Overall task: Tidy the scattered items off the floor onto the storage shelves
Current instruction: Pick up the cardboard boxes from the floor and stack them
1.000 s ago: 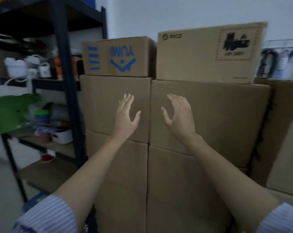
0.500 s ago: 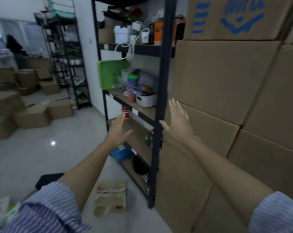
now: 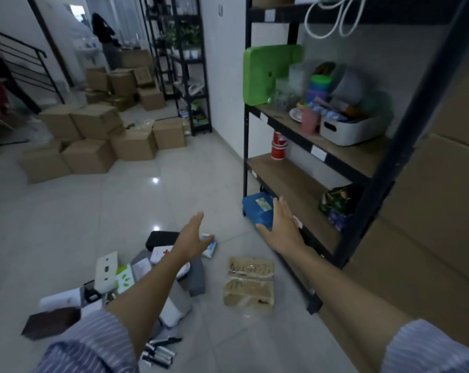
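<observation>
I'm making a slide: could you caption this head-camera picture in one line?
Both open hands, left and right, reach over scattered items on the floor beside the shelves.

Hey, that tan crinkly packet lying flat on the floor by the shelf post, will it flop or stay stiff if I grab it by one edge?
The tan packet looks wrinkled with a crease across its middle, so it would probably fold or sag when lifted by one edge. Its glossy wrap suggests a somewhat slippery surface. It lies flat, so it seems unlikely to roll.
</observation>
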Tool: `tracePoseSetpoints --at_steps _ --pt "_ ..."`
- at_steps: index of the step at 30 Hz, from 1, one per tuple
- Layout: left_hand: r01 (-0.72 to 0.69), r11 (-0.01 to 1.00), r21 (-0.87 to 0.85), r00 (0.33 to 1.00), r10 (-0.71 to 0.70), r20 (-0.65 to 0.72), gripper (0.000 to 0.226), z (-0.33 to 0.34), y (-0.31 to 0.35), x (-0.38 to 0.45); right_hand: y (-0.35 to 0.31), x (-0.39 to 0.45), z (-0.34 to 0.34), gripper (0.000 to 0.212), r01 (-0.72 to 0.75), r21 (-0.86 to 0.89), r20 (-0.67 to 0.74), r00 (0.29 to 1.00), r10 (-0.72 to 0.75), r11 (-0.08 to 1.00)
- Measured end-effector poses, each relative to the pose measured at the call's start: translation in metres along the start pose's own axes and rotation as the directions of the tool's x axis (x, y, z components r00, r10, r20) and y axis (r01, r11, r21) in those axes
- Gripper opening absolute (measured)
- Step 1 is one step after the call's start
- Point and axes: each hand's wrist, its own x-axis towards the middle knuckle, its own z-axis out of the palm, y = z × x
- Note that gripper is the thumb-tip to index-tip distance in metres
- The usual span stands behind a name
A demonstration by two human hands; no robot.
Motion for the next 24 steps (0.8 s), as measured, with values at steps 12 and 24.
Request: tracePoseSetpoints --at_steps 12,24 --pt "0.296 0.948 -0.121 0.944 -0.271 0.19 0.077 0.092 -0.066 0.069 0.074 0.069 0.11 0.076 -0.272 0.064 0.138 0.955 0.261 0.96" --pt "0.463 0.854 -0.235 0.88 -0.413 0.233 0.058 0.243 -0.145 0.146 0.223 0.126 0.29 0.057 -0.476 0.046 0.263 0.854 0.449 0.878"
